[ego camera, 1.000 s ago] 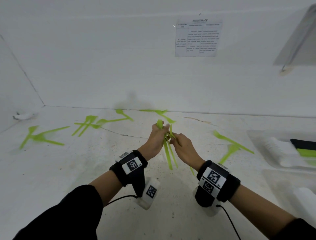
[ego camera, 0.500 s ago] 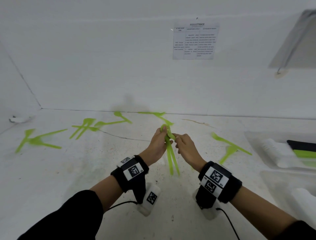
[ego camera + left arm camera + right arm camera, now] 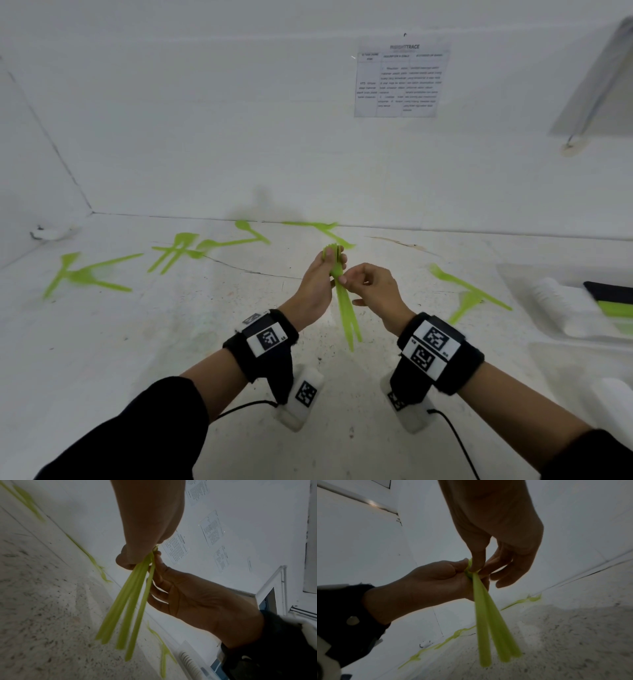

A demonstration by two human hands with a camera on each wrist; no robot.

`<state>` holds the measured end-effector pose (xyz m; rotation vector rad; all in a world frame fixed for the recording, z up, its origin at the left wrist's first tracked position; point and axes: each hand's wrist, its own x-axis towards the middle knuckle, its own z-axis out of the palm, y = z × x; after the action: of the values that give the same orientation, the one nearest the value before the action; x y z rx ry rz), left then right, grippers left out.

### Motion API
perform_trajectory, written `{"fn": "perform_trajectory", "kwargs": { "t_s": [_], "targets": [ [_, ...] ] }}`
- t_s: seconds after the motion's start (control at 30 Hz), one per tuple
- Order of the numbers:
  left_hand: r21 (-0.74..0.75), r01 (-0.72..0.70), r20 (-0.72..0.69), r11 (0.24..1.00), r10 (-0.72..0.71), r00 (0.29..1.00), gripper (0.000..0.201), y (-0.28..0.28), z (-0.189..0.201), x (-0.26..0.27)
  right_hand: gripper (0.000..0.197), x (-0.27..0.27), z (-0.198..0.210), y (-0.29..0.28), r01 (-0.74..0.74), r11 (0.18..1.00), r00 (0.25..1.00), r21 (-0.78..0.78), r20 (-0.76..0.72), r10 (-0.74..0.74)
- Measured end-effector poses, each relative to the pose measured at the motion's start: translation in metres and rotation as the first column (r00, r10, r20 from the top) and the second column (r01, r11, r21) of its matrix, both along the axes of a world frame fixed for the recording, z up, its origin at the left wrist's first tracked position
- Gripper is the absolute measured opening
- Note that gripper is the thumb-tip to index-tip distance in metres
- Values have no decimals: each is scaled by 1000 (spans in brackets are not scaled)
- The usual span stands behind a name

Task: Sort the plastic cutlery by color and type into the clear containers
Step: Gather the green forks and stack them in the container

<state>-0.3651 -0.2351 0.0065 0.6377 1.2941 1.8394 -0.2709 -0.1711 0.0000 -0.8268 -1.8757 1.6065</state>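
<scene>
Far left on the white table [image 3: 102, 342]: loose green cutlery [image 3: 85, 274], blurred. In the middle, above the table: left hand [image 3: 317, 284] clenched around a bundle of green cutlery [image 3: 346, 308], handles hanging down. Just beside: right hand [image 3: 373, 287] pinching the same bundle near its top. Far right: clear containers [image 3: 534, 291] with white, black and green pieces inside.

Left of left hand [image 3: 317, 287]: bare white speckled floor [image 3: 144, 342] nearby; beyond it, loose lime-green plastic cutlery pieces [image 3: 85, 272] lie scattered.
Ahead of both hands: more green cutlery [image 3: 246, 236] along the foot of the white wall [image 3: 205, 120].
Right of right hand [image 3: 378, 291]: two crossed green plastic utensils [image 3: 469, 291] just beside, then clear plastic containers [image 3: 561, 301].
Below hands: open floor, green handles [image 3: 347, 318] hanging over it.
</scene>
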Motion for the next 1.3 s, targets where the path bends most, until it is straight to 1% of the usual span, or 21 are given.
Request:
{"fn": "perform_trajectory", "kwargs": {
  "t_s": [0.13,0.2,0.3,0.4,0.5,0.63,0.73,0.87,1.03,1.1,1.17,1.2,1.27,1.3],
  "targets": [
    [-44,4,-129,999,-9,992,27,-6,-1,-4,2,0,0,-2,-150,982,989,-117,-19,149],
    [-75,-4,-189,997,-11,982,29,-9,-3,-8,7,0,1,-2,-185,974,982,-132,-4,186],
    [-79,3,-184,997,-17,983,29,-15,-6,-12,22,-1,2,-6,-233,957,972,-174,-24,233],
    [-66,14,-182,998,-26,983,28,-21,-6,-13,20,-5,4,-15,-289,945,956,-153,-6,292],
    [-87,-5,-207,996,-13,978,26,-27,-6,-16,18,-9,5,-22,-329,935,942,-128,25,335],
    [-115,-32,-219,993,6,976,28,-35,-5,-22,23,-15,7,-29,-376,918,922,-121,50,384],
    [-104,-46,-201,994,25,979,28,-40,-4,-25,23,-20,7,-32,-398,909,914,-122,37,405],
    [-107,-28,-182,994,8,983,30,-46,-3,-28,22,-23,5,-33,-403,904,914,-143,-8,406],
    [-140,-9,-268,990,-29,963,31,-53,-4,-31,22,-25,5,-29,-433,876,898,-213,-13,440],
    [-160,-6,-300,987,-43,953,35,-55,-4,-32,23,-26,5,-29,-436,866,896,-244,-24,444],
    [-171,-18,-300,985,-35,953,40,-56,-6,-35,25,-27,5,-29,-439,867,895,-236,-32,445],
    [-176,-37,-293,984,-16,956,43,-56,-7,-37,27,-28,5,-30,-424,878,904,-223,-37,427],
    [-215,-89,-290,973,23,957,47,-60,-10,-42,31,-32,7,-30,-349,913,937,-210,-65,343],
    [-253,-84,-289,964,8,957,47,-63,-10,-43,34,-34,8,-29,-302,929,953,-216,-92,288]
  ]
}}
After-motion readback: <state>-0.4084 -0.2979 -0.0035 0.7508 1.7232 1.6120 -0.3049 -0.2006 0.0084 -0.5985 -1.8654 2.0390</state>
